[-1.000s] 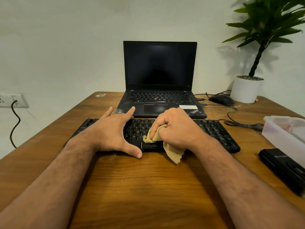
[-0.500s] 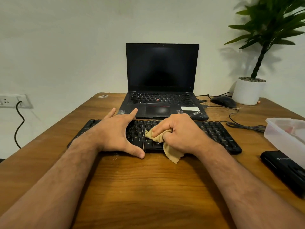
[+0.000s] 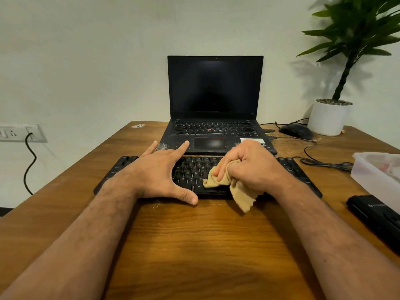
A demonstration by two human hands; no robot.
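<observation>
A black keyboard point(image 3: 194, 169) lies across the wooden desk point(image 3: 194, 245) in front of an open black laptop point(image 3: 214, 94) with a dark screen. My left hand point(image 3: 158, 174) rests flat on the keyboard's left half, fingers straight and spread, thumb at the front edge. My right hand point(image 3: 253, 165) grips a bunched tan cloth point(image 3: 240, 191) and presses it on the keys right of centre. A corner of the cloth hangs over the keyboard's front edge onto the desk.
A black mouse point(image 3: 296, 131) and cables lie at the back right beside a white potted plant point(image 3: 329, 118). A clear plastic box point(image 3: 376, 172) and a black case point(image 3: 376, 215) sit at the right edge. A wall socket point(image 3: 19, 133) with a cord is at the left.
My right hand with the cloth has shifted a little right and away over the keys. The left hand stays in place on the keyboard.
</observation>
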